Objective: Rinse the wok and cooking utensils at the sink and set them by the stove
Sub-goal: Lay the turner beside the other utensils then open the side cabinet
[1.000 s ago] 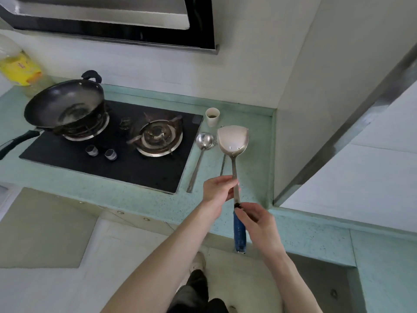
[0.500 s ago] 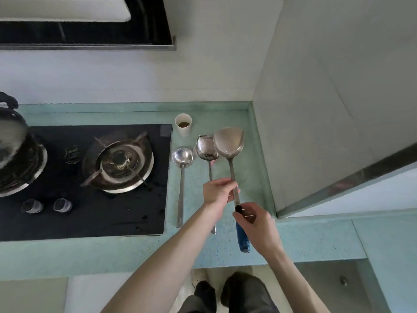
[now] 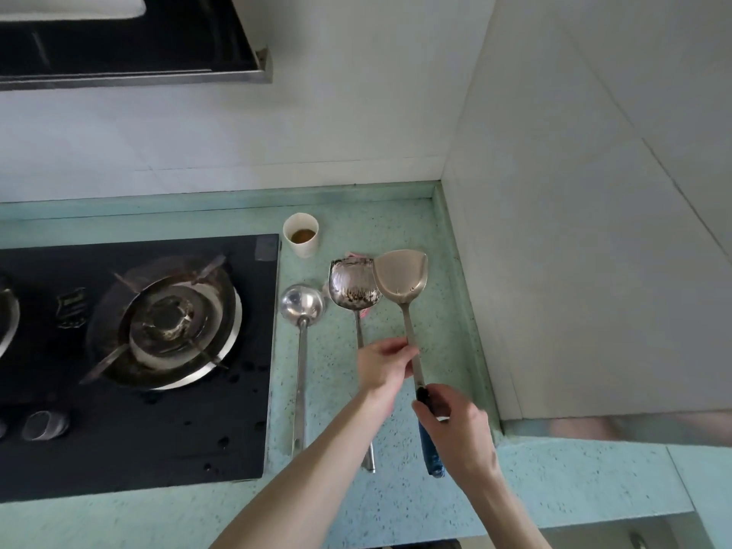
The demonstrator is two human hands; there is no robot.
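The white wall (image 3: 277,144) fills the top and right side, and a black hood (image 3: 119,33) hangs at the top left. Below them lies the green bench (image 3: 447,311), which runs from the left edge to the corner. A black stove (image 3: 158,449) sits in the bench on the left, with a round burner (image 3: 166,322) in its middle and a grey knob (image 3: 45,425) near its front edge. Just right of the stove, three cooking tools lie side by side with their handles pointing toward the person. The ladle (image 3: 302,311) lies on the bench closest to the stove. The steel spatula (image 3: 354,289) lies next to it. The blue-handled spatula (image 3: 402,277) is the one farthest right, and both hands hold it. The right hand (image 3: 455,425) has its grip clamped round the top of the blue handle. The left hand (image 3: 386,366) has its grip pinched on the thin metal stem higher up. I cannot tell if this spatula touches the bench. A small white cup (image 3: 302,234) with brown stuff inside stands behind the tools, near the wall.
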